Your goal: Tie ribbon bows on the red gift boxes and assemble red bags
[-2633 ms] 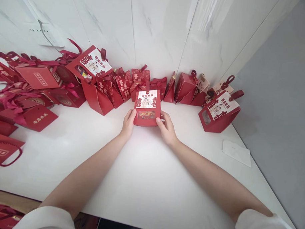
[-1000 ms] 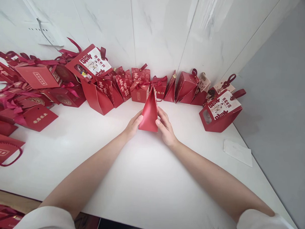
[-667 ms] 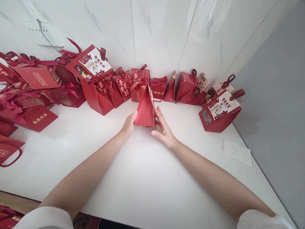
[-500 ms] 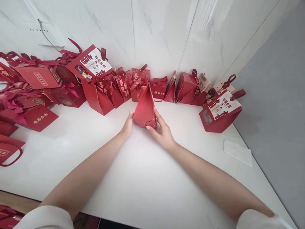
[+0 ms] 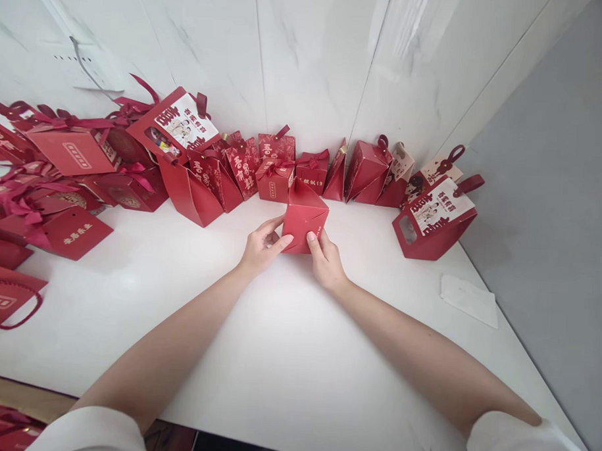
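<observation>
A small red paper box is held between both hands above the middle of the white table, its flat creased face with small pale print turned toward me. My left hand grips its left side, the thumb on the lower front edge. On the right side, my right hand has its thumb on the face and its fingers behind. The fingers behind the box are mostly hidden. Just beyond it stand a red box with a ribbon and another bow-tied red box.
Many red gift boxes crowd the left of the white table. More boxes line the tiled wall. At the right stand a windowed red box and a white paper. A grey surface borders the table's right edge.
The held box has turned from its narrow pointed side to a flat creased face and shifted slightly right. My left hand has changed its grip, its thumb now on the front.
</observation>
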`<state>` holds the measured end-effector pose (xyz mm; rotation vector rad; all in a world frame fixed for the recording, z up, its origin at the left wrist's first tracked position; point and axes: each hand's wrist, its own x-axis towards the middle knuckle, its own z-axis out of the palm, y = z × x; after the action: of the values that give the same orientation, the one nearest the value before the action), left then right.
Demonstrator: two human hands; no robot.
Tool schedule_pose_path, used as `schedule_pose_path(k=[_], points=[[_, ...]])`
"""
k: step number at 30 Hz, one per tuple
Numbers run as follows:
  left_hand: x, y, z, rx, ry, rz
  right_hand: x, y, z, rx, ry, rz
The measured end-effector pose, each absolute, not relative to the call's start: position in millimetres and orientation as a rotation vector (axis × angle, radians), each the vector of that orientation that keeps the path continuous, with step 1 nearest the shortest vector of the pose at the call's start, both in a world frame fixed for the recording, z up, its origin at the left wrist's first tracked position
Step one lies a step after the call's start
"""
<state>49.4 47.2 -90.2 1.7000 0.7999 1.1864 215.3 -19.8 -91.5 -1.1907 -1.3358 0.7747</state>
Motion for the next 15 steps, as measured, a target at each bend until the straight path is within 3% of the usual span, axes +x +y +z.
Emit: schedule_pose_path(k=[9,15], points=[[49.7,45.1,-89.5,1.674,0.882,1.173,215.4,-19.3,-92.8,-1.194,-1.347,0.769],[55.9,24.9,-77.5,2.111,0.982,1.206,214.7,-20.5,-95.0,-1.241,-1.366,0.77]])
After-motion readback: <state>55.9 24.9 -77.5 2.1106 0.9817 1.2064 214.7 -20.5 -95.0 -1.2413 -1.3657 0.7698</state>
